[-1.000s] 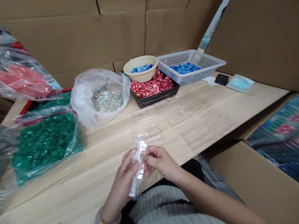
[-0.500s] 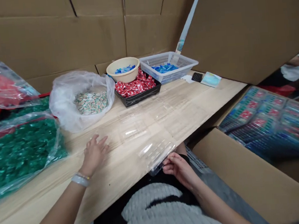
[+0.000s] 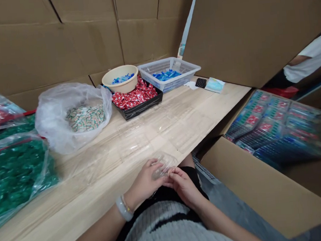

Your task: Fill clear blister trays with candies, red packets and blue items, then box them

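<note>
The person's left hand (image 3: 146, 180), fingers curled, and right hand (image 3: 184, 186), fingertips pinched, hold a clear plastic tray (image 3: 164, 161) between them at the near edge of a pale wooden table (image 3: 59, 219). Beyond lie flat transparent plastic pieces (image 3: 131, 141); farther, a black rectangular box (image 3: 142, 109) holds shiny red packets (image 3: 133, 98).

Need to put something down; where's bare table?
Front left: pale wooden tabletop between the clear bag of green pieces and the left forearm. Also right of the flat pale-blue item. Crowded: the back, from cloudy white plastic bag to white mesh basket; the middle, under clear plastic trays.
</note>
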Available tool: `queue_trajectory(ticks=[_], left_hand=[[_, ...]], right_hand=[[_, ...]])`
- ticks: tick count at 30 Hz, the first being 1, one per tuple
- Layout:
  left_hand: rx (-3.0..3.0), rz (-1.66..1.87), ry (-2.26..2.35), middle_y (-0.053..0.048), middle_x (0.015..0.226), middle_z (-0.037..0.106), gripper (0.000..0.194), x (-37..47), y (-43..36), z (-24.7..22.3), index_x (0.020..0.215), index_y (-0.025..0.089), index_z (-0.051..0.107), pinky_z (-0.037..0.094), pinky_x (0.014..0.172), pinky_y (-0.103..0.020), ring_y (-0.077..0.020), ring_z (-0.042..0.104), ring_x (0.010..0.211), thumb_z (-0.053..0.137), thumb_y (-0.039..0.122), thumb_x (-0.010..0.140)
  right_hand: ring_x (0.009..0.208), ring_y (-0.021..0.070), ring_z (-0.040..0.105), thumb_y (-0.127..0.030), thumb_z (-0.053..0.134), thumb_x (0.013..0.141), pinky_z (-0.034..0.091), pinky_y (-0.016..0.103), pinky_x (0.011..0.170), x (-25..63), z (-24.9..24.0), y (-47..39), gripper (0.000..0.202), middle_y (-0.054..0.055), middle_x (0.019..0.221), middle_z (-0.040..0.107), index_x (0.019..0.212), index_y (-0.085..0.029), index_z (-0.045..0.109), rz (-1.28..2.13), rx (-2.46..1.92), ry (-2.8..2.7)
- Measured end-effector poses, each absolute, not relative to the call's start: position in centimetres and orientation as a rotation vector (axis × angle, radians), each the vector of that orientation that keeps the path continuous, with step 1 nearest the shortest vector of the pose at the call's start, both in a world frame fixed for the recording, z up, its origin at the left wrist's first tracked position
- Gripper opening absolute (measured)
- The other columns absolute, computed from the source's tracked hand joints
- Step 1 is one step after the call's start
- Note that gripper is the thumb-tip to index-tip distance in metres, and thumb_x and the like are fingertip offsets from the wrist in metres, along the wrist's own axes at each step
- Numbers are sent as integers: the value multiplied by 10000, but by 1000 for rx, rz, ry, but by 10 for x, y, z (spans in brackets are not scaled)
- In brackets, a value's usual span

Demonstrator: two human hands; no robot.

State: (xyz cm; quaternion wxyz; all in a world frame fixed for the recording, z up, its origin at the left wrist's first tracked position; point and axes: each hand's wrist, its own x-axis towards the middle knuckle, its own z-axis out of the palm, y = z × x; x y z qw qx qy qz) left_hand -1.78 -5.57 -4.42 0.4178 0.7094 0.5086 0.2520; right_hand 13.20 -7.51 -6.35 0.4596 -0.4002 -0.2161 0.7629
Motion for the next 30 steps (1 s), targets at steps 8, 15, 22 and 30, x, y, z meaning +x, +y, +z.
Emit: queue_trajectory(ticks=[8,15,22,30], left_hand=[[1683,688,1240,-101,1130,495,311,-11,-47,-37,984,157,615,367,944,-339,-203,465,1078,613,259,690],[1613,685,1258,-91,1098,516,292,-11,-48,-22,954,151,621,403,898,-327,-191,511,1011,627,214,669],[2217,466,1393,-72,1351,341,441,-47,-47,-37,1200,267,478,245,1006,-458,-264,296,1227,482,414,785],[2183,299,1923,-93,1422,191,450,-69,-10,-87,1309,265,317,144,992,-554,-315,82,1302,280,370,873]], right_hand=[[636,100,568,-287,655,664,473,298,680,140,-62,-70,174,-32,699,562,685,-173,525,1889,-963,-511],[595,94,567,-276,659,659,481,290,656,140,-43,-68,185,-34,657,557,674,-167,510,1918,-978,-561],[652,138,618,-325,614,675,474,266,607,153,-68,-74,216,4,741,589,711,-166,473,2010,-1249,-504],[719,227,532,-365,608,679,414,370,644,158,-78,-74,249,54,730,556,879,-220,580,863,-1647,-1887]])
